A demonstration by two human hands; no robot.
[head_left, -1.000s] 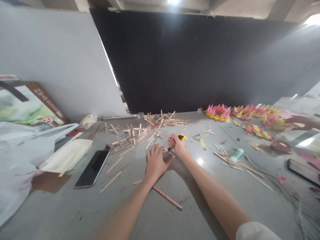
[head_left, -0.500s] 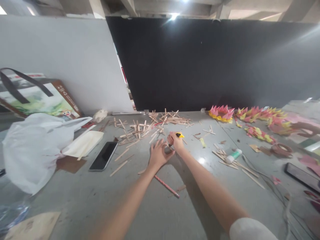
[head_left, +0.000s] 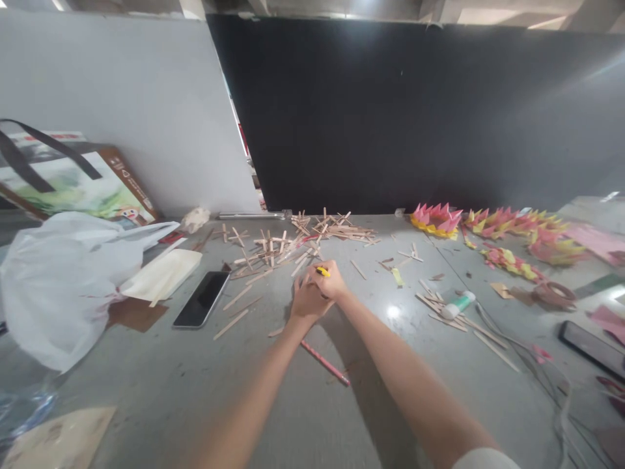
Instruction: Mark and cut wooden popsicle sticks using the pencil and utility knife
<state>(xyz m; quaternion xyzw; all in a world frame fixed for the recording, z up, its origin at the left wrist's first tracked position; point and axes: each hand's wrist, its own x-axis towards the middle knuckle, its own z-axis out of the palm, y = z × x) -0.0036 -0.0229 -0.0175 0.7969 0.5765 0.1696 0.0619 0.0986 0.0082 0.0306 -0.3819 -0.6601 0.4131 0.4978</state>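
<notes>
My right hand is closed around a yellow-and-black utility knife, whose blade cannot be seen. It overlaps my left hand, which rests low on the table with its visible fingers stretched forward. Whatever lies under the left fingers is hidden. Just beyond both hands spreads a pile of thin wooden craft sticks, some joined as crosses. A pink pencil lies below the left wrist, and a stick end shows beside that wrist.
Left of my hands are a phone, a paper tray, a white plastic bag and a tote bag. Rightward lie a glue stick, pink-and-yellow paper crowns, tape, another phone and cables.
My right hand has moved left with the utility knife, now overlapping my left hand. A stick where the right hand was is uncovered. A blurred hand-like shape at the far right is gone.
</notes>
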